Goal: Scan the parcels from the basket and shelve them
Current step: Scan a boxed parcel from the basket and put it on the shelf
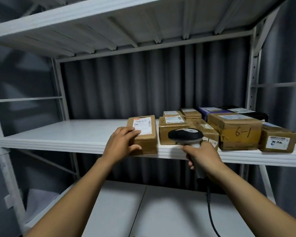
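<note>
A brown cardboard parcel (148, 142) with a white label lies on the white middle shelf (58, 134), at the left end of a row of parcels. My left hand (121, 142) rests on its near left corner, fingers laid flat across the top and label, thumb against the front face. My right hand (203, 156) grips the handle of a barcode scanner (184, 135), whose dark head is level with the shelf edge and points at the parcels. The scanner's black cable (210, 214) hangs down below my wrist. No basket is in view.
Several parcels fill the shelf's right half, among them a large box marked "6-1" (237, 132) and a small labelled box (277, 141). The shelf's left half is bare board. An upper shelf (109, 23) hangs overhead, a lower one (161, 211) sits below, and grey curtain lies behind.
</note>
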Demonstrator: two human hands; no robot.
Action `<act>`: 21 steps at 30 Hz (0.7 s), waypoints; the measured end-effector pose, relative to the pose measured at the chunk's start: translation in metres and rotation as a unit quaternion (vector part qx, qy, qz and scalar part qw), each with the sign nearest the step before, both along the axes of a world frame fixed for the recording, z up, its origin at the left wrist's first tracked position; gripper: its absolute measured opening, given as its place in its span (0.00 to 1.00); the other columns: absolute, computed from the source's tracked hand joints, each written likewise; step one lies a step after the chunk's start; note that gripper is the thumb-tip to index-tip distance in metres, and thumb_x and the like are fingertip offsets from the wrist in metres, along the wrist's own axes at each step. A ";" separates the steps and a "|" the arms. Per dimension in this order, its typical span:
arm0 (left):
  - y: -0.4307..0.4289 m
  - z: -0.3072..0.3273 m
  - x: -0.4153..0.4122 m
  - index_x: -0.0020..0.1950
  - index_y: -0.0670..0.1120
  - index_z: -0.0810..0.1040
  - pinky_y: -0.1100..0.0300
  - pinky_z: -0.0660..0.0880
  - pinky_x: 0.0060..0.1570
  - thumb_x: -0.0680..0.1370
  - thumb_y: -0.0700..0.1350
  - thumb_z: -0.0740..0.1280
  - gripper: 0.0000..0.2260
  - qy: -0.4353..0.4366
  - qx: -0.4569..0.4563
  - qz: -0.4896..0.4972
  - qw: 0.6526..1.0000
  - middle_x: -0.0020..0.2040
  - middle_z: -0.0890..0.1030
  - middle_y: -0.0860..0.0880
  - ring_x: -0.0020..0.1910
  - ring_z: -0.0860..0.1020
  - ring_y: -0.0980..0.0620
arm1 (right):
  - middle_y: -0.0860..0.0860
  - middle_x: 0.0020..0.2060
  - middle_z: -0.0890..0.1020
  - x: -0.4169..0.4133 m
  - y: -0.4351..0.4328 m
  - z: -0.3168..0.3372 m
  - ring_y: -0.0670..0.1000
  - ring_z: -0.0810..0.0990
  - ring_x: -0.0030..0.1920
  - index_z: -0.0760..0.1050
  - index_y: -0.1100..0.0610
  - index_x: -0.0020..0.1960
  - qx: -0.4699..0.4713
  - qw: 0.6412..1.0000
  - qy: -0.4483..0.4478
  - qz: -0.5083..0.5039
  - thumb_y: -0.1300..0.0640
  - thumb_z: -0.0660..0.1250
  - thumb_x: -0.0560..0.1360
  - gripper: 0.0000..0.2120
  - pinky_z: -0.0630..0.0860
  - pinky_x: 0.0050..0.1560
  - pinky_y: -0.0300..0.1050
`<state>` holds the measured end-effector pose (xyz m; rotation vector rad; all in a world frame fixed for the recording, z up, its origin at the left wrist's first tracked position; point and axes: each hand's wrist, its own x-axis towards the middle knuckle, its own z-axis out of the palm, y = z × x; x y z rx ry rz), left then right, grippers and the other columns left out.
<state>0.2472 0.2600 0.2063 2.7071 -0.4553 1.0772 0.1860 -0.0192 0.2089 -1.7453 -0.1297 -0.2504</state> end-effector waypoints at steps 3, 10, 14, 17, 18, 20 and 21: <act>-0.004 0.000 0.006 0.68 0.50 0.76 0.53 0.71 0.60 0.73 0.52 0.73 0.24 -0.050 -0.004 0.008 0.999 0.65 0.77 0.49 0.64 0.72 0.46 | 0.54 0.27 0.77 0.001 0.001 0.002 0.50 0.73 0.23 0.75 0.62 0.43 -0.021 1.000 -0.008 0.000 0.59 0.70 0.75 0.07 0.72 0.25 0.42; -0.034 0.003 0.047 0.74 0.49 0.68 0.56 0.60 0.71 0.76 0.43 0.70 0.27 0.019 -0.029 0.020 0.999 0.73 0.69 0.47 0.74 0.61 0.46 | 0.55 0.29 0.78 0.012 -0.002 0.013 0.51 0.75 0.24 0.74 0.61 0.43 -0.063 0.998 -0.025 -0.012 0.58 0.71 0.74 0.08 0.72 0.25 0.42; -0.037 0.010 0.076 0.74 0.49 0.67 0.55 0.57 0.73 0.74 0.41 0.72 0.29 0.064 -0.038 0.027 0.997 0.73 0.68 0.47 0.74 0.60 0.46 | 0.54 0.30 0.78 0.024 -0.003 0.013 0.50 0.75 0.25 0.75 0.61 0.44 -0.066 0.997 -0.020 -0.017 0.58 0.71 0.74 0.08 0.71 0.25 0.42; -0.037 0.015 0.090 0.73 0.48 0.68 0.55 0.57 0.73 0.72 0.42 0.74 0.31 0.087 -0.038 0.028 0.995 0.74 0.67 0.47 0.74 0.61 0.46 | 0.54 0.31 0.78 0.032 -0.003 0.011 0.50 0.75 0.24 0.75 0.60 0.44 -0.072 0.997 -0.017 -0.024 0.57 0.71 0.74 0.08 0.71 0.25 0.41; -0.037 0.017 0.092 0.73 0.48 0.68 0.54 0.58 0.73 0.72 0.42 0.74 0.31 0.093 -0.040 0.028 0.994 0.74 0.67 0.46 0.74 0.61 0.46 | 0.54 0.31 0.79 0.033 -0.003 0.010 0.50 0.75 0.24 0.75 0.60 0.44 -0.075 0.997 -0.017 -0.027 0.57 0.71 0.74 0.08 0.71 0.25 0.41; -0.037 0.018 0.092 0.74 0.49 0.67 0.52 0.58 0.73 0.72 0.43 0.74 0.32 0.102 -0.039 0.030 0.994 0.74 0.66 0.46 0.74 0.60 0.46 | 0.54 0.31 0.79 0.034 -0.003 0.009 0.50 0.75 0.25 0.75 0.61 0.44 -0.083 0.996 -0.014 -0.031 0.56 0.71 0.74 0.08 0.71 0.25 0.41; -0.037 0.019 0.090 0.74 0.49 0.67 0.52 0.58 0.73 0.72 0.44 0.75 0.32 0.105 -0.034 0.033 0.993 0.74 0.66 0.46 0.74 0.60 0.46 | 0.54 0.31 0.79 0.033 -0.003 0.009 0.50 0.76 0.25 0.75 0.61 0.45 -0.083 0.996 -0.012 -0.031 0.56 0.71 0.74 0.08 0.71 0.25 0.41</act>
